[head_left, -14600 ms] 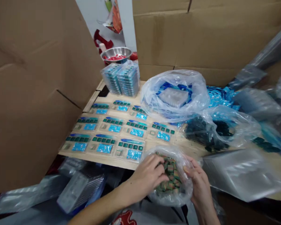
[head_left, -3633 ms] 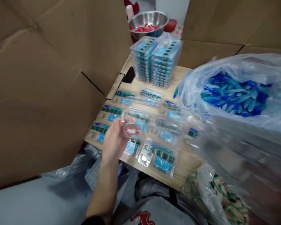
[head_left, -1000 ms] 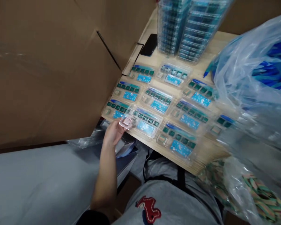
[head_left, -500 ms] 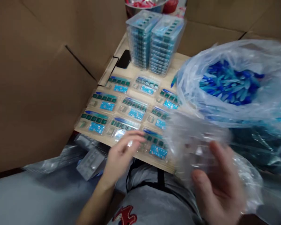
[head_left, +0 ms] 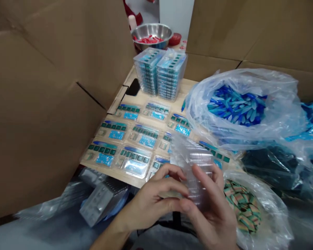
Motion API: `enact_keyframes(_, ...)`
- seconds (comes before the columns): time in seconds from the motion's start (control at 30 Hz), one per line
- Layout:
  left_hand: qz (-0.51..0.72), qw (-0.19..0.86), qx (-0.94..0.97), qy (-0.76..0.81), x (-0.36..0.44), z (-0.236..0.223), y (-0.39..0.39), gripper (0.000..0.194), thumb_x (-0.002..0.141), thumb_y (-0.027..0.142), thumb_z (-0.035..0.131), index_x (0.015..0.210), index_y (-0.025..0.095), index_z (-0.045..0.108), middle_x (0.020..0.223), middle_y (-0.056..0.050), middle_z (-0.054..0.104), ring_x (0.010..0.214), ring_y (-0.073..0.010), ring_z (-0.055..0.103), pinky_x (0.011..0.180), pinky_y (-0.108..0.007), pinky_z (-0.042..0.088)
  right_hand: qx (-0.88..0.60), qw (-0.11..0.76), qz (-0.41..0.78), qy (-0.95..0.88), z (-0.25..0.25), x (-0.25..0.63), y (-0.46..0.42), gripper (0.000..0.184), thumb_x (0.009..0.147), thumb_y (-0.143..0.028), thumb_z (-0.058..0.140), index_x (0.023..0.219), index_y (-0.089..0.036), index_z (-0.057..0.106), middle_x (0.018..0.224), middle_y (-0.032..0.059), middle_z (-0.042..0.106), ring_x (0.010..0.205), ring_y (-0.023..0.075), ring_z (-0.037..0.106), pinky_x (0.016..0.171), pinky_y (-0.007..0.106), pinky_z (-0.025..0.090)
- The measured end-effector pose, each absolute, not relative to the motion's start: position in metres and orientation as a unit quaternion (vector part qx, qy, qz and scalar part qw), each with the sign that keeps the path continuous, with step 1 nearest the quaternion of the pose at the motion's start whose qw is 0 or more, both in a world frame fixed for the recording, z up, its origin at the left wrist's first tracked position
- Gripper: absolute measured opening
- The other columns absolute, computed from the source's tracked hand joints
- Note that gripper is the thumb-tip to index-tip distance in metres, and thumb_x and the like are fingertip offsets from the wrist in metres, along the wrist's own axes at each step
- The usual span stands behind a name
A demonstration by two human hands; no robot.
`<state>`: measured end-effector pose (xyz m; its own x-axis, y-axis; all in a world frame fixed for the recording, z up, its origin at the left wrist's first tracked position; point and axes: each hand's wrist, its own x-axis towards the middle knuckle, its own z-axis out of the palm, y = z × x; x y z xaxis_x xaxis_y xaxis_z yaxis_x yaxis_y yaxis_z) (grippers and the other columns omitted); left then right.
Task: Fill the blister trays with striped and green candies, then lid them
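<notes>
Both hands meet low in the middle of the view. My left hand [head_left: 151, 205] and my right hand [head_left: 208, 211] grip a stack of clear plastic blister trays [head_left: 190, 170] between them, its far end standing up. Just beyond my fingers, filled blister trays [head_left: 135, 161] lie in rows on a wooden board [head_left: 190, 86], with teal squares and blue pieces in their pockets. Some trays at the front are partly hidden behind the clear stack. To the right of my right hand lies a clear bag of striped green-and-orange pieces [head_left: 243, 208].
Two tall stacks of filled trays [head_left: 159, 73] stand at the board's far end beside a black phone [head_left: 133, 86]. A bag of blue pieces [head_left: 237, 107] sits to the right. Cardboard walls [head_left: 54, 104] enclose the left, and a steel bowl [head_left: 151, 34] holds red pieces beyond.
My left hand has come back from the trays on the board and joined my right hand on the clear stack. The view has swung up and back, showing more of the bags at right.
</notes>
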<state>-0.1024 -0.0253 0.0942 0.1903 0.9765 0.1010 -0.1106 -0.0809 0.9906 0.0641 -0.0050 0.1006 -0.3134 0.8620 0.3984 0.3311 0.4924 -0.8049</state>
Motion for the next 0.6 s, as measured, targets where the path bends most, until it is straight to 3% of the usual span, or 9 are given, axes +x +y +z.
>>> enact_keyframes(0.13,0.458,0.483,0.603,0.439,-0.093,0.102,-0.023,0.007,0.093,0.025,0.062,0.097,0.023,0.068,0.113,-0.008,0.059,0.11,-0.0203,0.061,0.097,-0.034,0.052,-0.411,0.444,0.295,-0.739,0.094,0.068,-0.007,0.056,0.098,-0.024,0.057,0.147,-0.043,0.041,0.148,-0.0001,0.04,0.127,0.0192,0.054,0.097,0.029,0.056)
enact_keyframes(0.27,0.492,0.354,0.646,0.464,-0.08,0.104,-0.031,0.023,0.084,0.006,0.057,0.101,0.022,0.058,0.127,-0.011,0.056,0.12,-0.0232,0.058,0.102,-0.038,0.051,-0.426,0.467,0.261,-0.729,0.091,0.066,-0.013,0.06,0.096,-0.016,0.056,0.148,-0.042,0.042,0.147,0.0011,0.041,0.122,0.0204,0.058,0.089,0.027,0.059)
enact_keyframes(0.4,0.52,0.347,0.661,0.416,-0.086,0.1,-0.037,0.024,0.088,0.008,0.054,0.104,0.025,0.054,0.133,-0.011,0.058,0.123,-0.0239,0.059,0.104,-0.039,0.051,-0.388,0.532,0.216,-0.721,0.093,0.055,-0.018,0.068,0.091,-0.005,0.057,0.148,-0.041,0.042,0.145,0.0029,0.041,0.114,0.0207,0.062,0.082,0.027,0.061)
enact_keyframes(0.6,0.523,0.426,0.621,0.399,-0.106,0.098,-0.044,0.008,0.095,0.02,0.053,0.101,0.023,0.057,0.14,-0.013,0.056,0.126,-0.024,0.059,0.105,-0.041,0.049,-0.332,0.524,0.191,-0.761,0.093,0.045,-0.011,0.068,0.092,-0.008,0.057,0.15,-0.038,0.039,0.151,0.0011,0.036,0.118,0.0187,0.06,0.084,0.024,0.061)
